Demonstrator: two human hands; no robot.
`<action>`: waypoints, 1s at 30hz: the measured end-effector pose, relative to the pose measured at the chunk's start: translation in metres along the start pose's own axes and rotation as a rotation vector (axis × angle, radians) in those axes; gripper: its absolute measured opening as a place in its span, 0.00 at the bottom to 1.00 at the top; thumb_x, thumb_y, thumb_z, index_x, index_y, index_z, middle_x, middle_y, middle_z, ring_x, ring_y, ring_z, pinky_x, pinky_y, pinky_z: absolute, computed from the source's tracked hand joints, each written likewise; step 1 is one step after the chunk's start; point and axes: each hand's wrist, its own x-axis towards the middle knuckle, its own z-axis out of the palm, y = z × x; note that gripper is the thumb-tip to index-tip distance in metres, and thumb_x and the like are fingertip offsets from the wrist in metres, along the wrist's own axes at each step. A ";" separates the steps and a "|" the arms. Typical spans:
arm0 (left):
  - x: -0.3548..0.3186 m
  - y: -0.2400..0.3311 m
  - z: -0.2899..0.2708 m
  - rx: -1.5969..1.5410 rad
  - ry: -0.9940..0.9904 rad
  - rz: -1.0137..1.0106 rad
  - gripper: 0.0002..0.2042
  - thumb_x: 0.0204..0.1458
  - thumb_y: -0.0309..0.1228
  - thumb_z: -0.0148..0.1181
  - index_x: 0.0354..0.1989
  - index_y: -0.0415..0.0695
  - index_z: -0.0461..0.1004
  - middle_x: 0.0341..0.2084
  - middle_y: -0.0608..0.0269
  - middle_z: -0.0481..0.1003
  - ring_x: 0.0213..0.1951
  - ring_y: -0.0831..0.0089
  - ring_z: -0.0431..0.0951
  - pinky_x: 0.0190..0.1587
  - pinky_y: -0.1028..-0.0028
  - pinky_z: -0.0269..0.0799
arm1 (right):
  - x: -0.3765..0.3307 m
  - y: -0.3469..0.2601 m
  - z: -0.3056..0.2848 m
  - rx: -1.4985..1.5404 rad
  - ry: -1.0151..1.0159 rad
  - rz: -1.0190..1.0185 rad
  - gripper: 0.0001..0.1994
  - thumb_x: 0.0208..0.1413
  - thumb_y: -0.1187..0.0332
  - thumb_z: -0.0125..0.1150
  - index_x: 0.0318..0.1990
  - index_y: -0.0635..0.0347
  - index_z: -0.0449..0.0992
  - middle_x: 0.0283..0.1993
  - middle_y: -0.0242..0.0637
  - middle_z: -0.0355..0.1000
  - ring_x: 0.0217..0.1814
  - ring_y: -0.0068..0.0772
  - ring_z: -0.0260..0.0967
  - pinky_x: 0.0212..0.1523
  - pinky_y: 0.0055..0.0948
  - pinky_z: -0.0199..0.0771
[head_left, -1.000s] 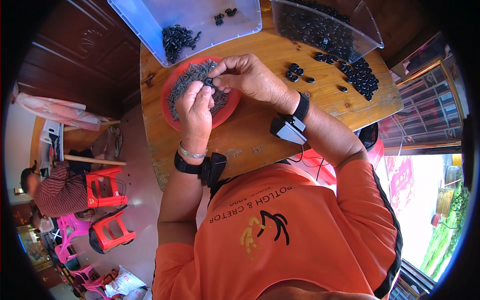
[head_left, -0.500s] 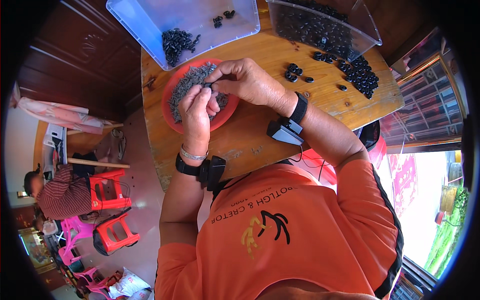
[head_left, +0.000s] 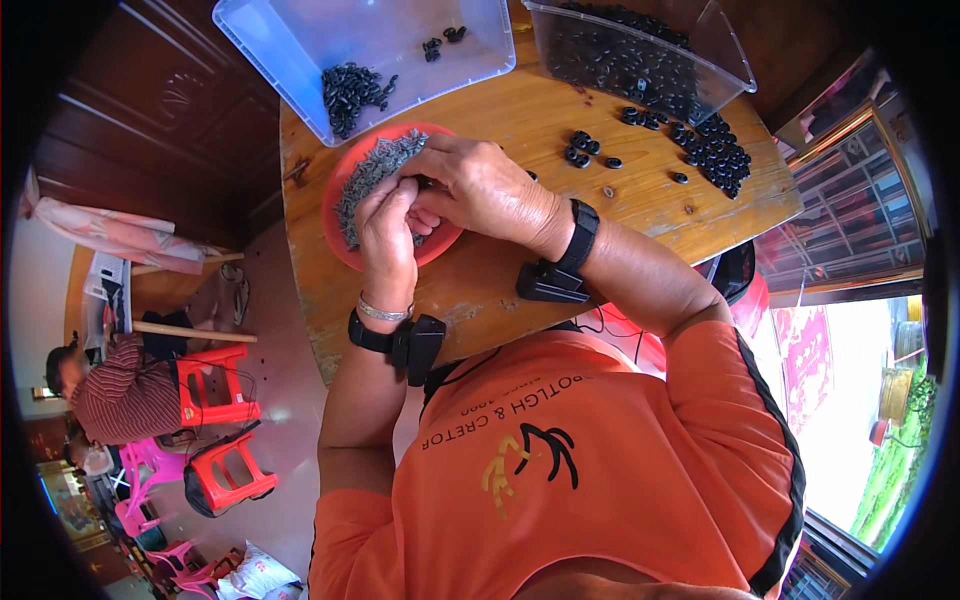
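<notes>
My left hand (head_left: 388, 228) and my right hand (head_left: 482, 188) meet over a red-orange bowl (head_left: 334, 205) heaped with small grey pieces (head_left: 378, 165). The fingers of both hands are bent and pressed together, tip to tip. A bit of something dark shows between them, but the right hand covers most of it and I cannot make out its shape. Right of my right hand, several small black rings (head_left: 580, 148) lie loose on the wooden table (head_left: 480, 290).
A clear bin (head_left: 420, 90) at the far left holds a pile of black parts (head_left: 352, 98). Another clear bin (head_left: 625, 65) at the far right is full of black rings, with more rings (head_left: 715, 155) heaped before it. A seated person (head_left: 125, 390) and red stools (head_left: 218, 385) are off to the left.
My right hand has turned and drawn in closer over the left fingertips, hiding the small black piece that showed between them before. The left hand has barely moved.
</notes>
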 end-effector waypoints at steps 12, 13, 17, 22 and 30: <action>-0.001 -0.001 -0.004 0.068 -0.036 0.057 0.12 0.55 0.29 0.44 0.32 0.35 0.74 0.23 0.63 0.73 0.22 0.78 0.70 0.26 0.80 0.65 | -0.001 -0.002 -0.001 -0.047 -0.017 -0.050 0.09 0.43 0.71 0.60 0.34 0.62 0.73 0.30 0.42 0.69 0.34 0.45 0.70 0.35 0.37 0.72; -0.002 -0.001 -0.003 0.049 -0.040 0.064 0.12 0.55 0.29 0.45 0.32 0.34 0.74 0.23 0.63 0.73 0.22 0.78 0.69 0.26 0.80 0.65 | -0.001 -0.003 -0.001 -0.049 -0.017 -0.051 0.09 0.43 0.71 0.60 0.34 0.62 0.73 0.30 0.42 0.69 0.34 0.45 0.70 0.35 0.37 0.72; -0.002 0.000 0.000 0.041 -0.017 0.063 0.13 0.55 0.30 0.46 0.26 0.36 0.74 0.17 0.65 0.71 0.18 0.80 0.69 0.23 0.82 0.64 | -0.001 -0.002 -0.003 -0.056 -0.026 -0.037 0.08 0.43 0.72 0.60 0.33 0.61 0.74 0.30 0.41 0.70 0.33 0.45 0.70 0.34 0.37 0.73; 0.000 0.002 -0.005 0.164 -0.022 0.121 0.13 0.55 0.33 0.46 0.31 0.36 0.74 0.22 0.64 0.73 0.22 0.79 0.70 0.25 0.80 0.64 | 0.006 0.003 -0.024 -0.211 0.089 -0.120 0.06 0.43 0.73 0.62 0.32 0.59 0.76 0.29 0.39 0.71 0.32 0.44 0.71 0.33 0.35 0.73; 0.001 0.007 -0.003 0.131 -0.030 0.187 0.12 0.55 0.33 0.49 0.27 0.39 0.74 0.16 0.69 0.70 0.20 0.83 0.68 0.23 0.83 0.60 | 0.045 0.017 -0.171 -0.743 0.606 0.039 0.08 0.46 0.73 0.60 0.36 0.64 0.77 0.37 0.46 0.73 0.39 0.46 0.71 0.40 0.34 0.73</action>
